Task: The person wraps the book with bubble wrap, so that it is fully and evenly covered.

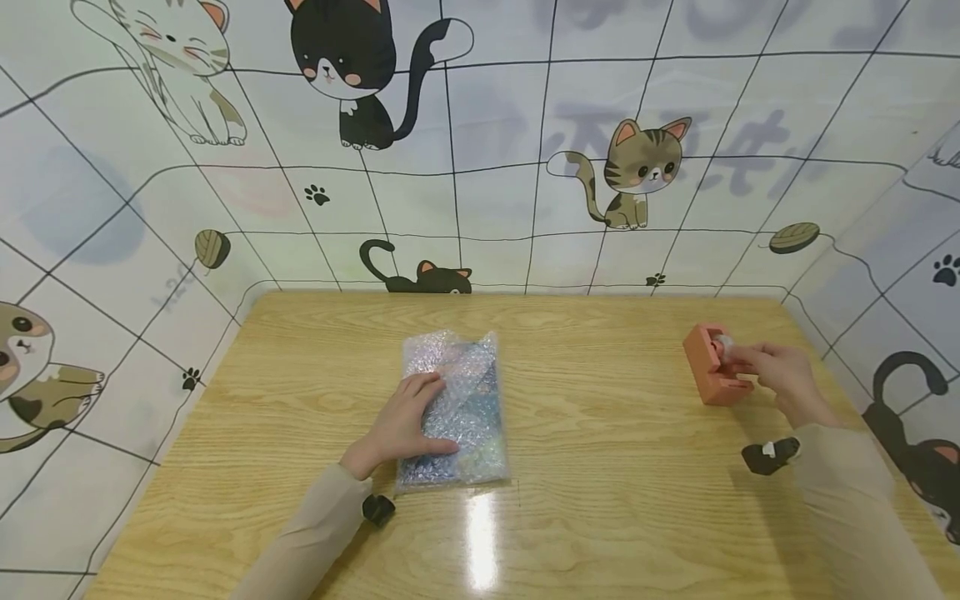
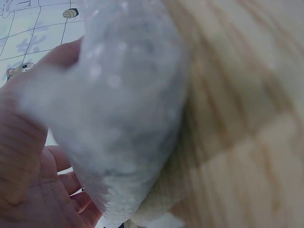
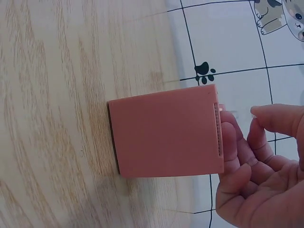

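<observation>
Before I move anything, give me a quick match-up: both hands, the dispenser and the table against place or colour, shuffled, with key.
Column one
1. left hand
2. tape dispenser
3. right hand
4. table

Column two
A. pale wood grain
B. over the bubble-wrapped package
C. fingers at the tape roll
D. coral-coloured

Pairs: 1-B, 2-D, 3-C, 4-A

On the table point(image 1: 592, 500) we have a wide free lane between the bubble-wrapped package point(image 1: 476, 417) and the pink dispenser point(image 1: 707, 367). The left hand point(image 1: 405, 421) covers part of the package. Near the far right corner, dispenser and right hand point(image 1: 783, 375) obstruct. Behind the far edge, the printed wall point(image 1: 498, 200) stops us.
</observation>
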Demonstrator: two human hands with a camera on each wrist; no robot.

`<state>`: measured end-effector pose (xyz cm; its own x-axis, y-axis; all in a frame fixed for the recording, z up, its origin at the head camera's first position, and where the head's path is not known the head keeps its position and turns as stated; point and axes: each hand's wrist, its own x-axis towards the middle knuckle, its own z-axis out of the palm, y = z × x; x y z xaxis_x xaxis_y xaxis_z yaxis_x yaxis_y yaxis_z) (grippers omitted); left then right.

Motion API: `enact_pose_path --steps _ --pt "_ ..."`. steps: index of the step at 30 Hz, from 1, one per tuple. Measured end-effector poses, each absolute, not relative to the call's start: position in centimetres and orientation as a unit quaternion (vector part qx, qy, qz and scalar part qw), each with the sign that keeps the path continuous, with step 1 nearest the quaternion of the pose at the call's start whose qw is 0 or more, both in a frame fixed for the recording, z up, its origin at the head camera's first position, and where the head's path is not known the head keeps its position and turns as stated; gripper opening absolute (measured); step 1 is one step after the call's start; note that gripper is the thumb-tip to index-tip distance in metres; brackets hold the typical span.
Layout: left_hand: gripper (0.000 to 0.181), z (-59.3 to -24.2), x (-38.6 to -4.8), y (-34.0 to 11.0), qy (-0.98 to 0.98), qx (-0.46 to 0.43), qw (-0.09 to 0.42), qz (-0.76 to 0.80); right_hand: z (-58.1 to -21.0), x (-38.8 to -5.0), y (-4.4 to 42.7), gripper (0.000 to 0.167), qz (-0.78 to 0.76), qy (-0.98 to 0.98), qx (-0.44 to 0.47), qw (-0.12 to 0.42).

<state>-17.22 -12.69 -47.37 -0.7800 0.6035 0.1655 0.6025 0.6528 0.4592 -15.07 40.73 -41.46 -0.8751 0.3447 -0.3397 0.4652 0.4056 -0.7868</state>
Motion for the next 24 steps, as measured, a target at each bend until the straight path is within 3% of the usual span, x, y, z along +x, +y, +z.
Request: enact_pose_path --steps 6,13,15,19,24 --pt "0.096 -47.1 -17.2 -12.6 0.908 0.332 0.002 0.257 -41.0 -14.9 41.1 0.016 -0.515 0.833 0.190 0.075" --pt "0.096 -46.8 -17.1 -12.5 0.908 0.328 0.008 0.261 -40.8 -14.8 42.0 0.015 -0.565 0.804 0.136 0.125" --pt "0.096 -46.7 -17.1 -12.5 0.908 0.328 0.009 0.262 -40.8 -14.6 42.3 0.028 -0.538 0.822 0.125 0.137" --pt "0.096 -46.9 -17.1 -12.6 0.907 0.328 0.008 0.264 -41.4 -14.0 42.5 0.055 -0.478 0.865 0.115 0.103" --pt "0.096 -47.1 -17.2 -12.6 0.906 0.333 0.004 0.260 -42.0 -12.9 42.0 0.023 -0.487 0.853 0.187 0.018"
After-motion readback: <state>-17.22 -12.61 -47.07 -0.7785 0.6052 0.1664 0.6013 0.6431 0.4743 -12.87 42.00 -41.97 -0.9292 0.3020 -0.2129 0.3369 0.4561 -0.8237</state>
